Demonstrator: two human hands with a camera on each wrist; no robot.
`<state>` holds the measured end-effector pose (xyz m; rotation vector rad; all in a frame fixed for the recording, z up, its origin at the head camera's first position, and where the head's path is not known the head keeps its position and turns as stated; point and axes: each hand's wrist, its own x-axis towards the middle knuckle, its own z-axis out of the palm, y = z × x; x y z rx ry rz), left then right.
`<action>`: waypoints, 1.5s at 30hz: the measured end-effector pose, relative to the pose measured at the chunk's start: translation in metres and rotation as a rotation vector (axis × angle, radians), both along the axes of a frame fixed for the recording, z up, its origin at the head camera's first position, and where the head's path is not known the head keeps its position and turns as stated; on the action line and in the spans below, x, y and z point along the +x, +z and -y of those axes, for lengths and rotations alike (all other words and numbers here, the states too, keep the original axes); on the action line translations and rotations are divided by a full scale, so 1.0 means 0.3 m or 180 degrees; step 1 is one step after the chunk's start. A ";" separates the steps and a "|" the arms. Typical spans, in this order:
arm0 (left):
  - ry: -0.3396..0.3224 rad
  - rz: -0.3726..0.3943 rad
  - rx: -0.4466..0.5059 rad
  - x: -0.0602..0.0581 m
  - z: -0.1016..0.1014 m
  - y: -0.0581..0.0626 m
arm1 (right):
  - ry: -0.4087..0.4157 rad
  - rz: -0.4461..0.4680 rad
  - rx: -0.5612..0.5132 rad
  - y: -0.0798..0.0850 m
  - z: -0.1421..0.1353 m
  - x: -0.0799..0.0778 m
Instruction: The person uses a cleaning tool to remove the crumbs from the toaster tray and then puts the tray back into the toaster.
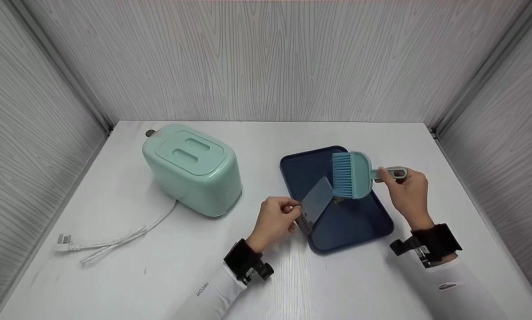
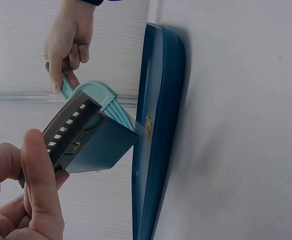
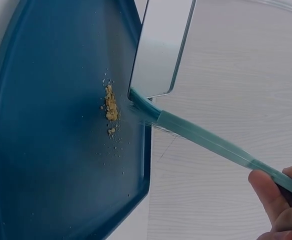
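My left hand [image 1: 274, 218] pinches a toaster's crumb tray [image 1: 318, 199] by its dark slotted edge. This thin metal plate tilts down over a dark blue tray [image 1: 359, 229]. My right hand [image 1: 409, 192] grips the looped handle of a mint-green brush [image 1: 361, 175] with blue bristles. In the right wrist view, the bristles [image 3: 146, 107] meet the lower end of the metal plate [image 3: 161, 45]. A small heap of yellowish crumbs [image 3: 111, 105] lies on the blue tray below, with finer specks scattered around it.
A mint-green toaster [image 1: 192, 173] with a lid on top stands at the back left of the white table. Its white cord [image 1: 128, 235] runs toward the front left and ends in a plug [image 1: 62, 243]. Pale wood-grain walls [image 1: 266, 58] enclose the back and sides.
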<state>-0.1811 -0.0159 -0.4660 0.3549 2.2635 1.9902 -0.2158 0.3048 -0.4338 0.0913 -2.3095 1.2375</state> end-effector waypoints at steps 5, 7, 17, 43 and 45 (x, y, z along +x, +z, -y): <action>-0.0014 0.0014 -0.0007 0.002 0.002 -0.001 | -0.0046 -0.0007 -0.0066 0.016 0.010 0.010; -0.0007 0.0023 -0.0013 0.003 0.003 -0.001 | -0.0066 -0.0012 -0.0089 0.045 0.032 0.029; 0.0003 0.0068 -0.0010 -0.001 0.002 -0.002 | -0.0131 0.0027 -0.0220 0.000 -0.021 0.001; -0.0020 0.0000 -0.0005 -0.003 0.004 -0.009 | 0.0470 0.0410 -0.1217 0.057 0.023 -0.007; -0.0019 0.0005 -0.0005 -0.003 0.003 -0.008 | 0.0596 0.0477 -0.1311 0.060 0.032 0.001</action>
